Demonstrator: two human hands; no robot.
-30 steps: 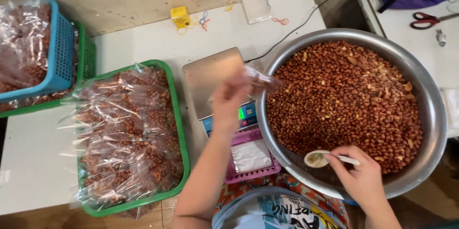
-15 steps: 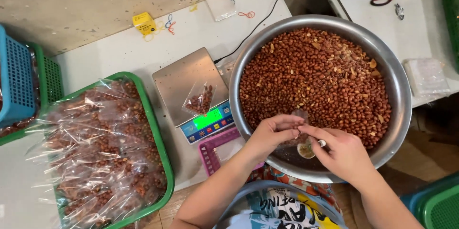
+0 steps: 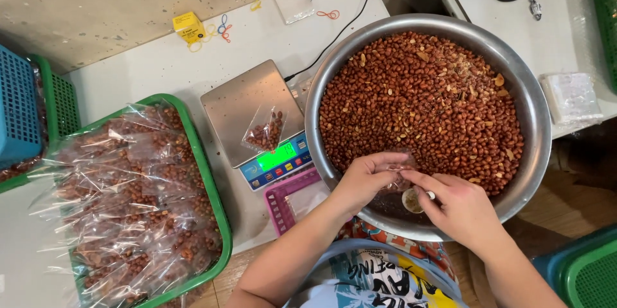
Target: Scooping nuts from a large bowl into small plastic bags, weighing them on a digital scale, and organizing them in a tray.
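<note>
I see both hands meeting over the near edge of the bowl (image 3: pixel 536 96). The left hand (image 3: pixel 366 179) pinches a small clear bag (image 3: pixel 400 165) at its mouth, apparently to keep it open above the peanuts (image 3: pixel 424 102). The right hand (image 3: pixel 459 208) also grips the bag's edge, with a spoon (image 3: pixel 412 200) tucked beneath it, low over the bowl so spills fall back in. On the scale (image 3: pixel 247 105), left of the bowl, lies one filled bag (image 3: pixel 262 131). Further left, a green tray (image 3: pixel 222 218) holds many filled bags.
</note>
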